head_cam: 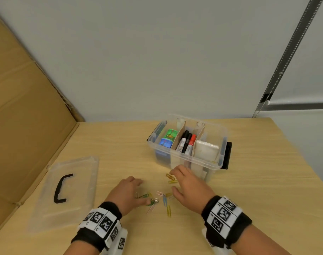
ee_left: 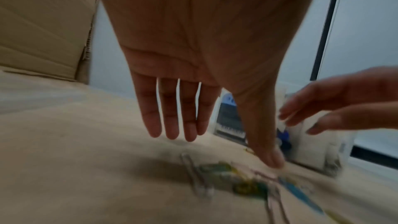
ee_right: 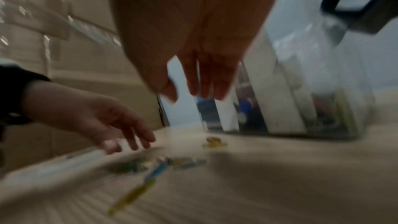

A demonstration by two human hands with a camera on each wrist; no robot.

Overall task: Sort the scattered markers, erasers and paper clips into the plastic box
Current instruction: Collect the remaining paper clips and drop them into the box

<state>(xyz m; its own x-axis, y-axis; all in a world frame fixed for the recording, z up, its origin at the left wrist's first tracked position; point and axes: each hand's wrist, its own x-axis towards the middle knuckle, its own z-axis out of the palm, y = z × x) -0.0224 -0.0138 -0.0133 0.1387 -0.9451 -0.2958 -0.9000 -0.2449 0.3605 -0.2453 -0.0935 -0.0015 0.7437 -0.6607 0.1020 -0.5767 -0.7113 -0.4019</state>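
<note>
Several coloured paper clips (head_cam: 158,198) lie scattered on the wooden table, just in front of the clear plastic box (head_cam: 217,163). The box holds two erasers (head_cam: 168,138) in its left compartment, three markers (head_cam: 186,143) in the middle and a white block (head_cam: 206,150) on the right. My left hand (head_cam: 128,193) hovers low over the clips' left side, fingers straight and apart (ee_left: 172,117), holding nothing. My right hand (head_cam: 188,184) hovers at their right side near the box, fingers straight (ee_right: 204,81), also empty. Both wrist views are blurred; the clips (ee_left: 241,181) (ee_right: 159,166) show as smears.
The box's clear lid (head_cam: 65,190) with a black handle lies flat on the table at the left. A cardboard panel (head_cam: 24,116) stands along the left edge. A grey wall is behind, and bare table stretches to the right of the box.
</note>
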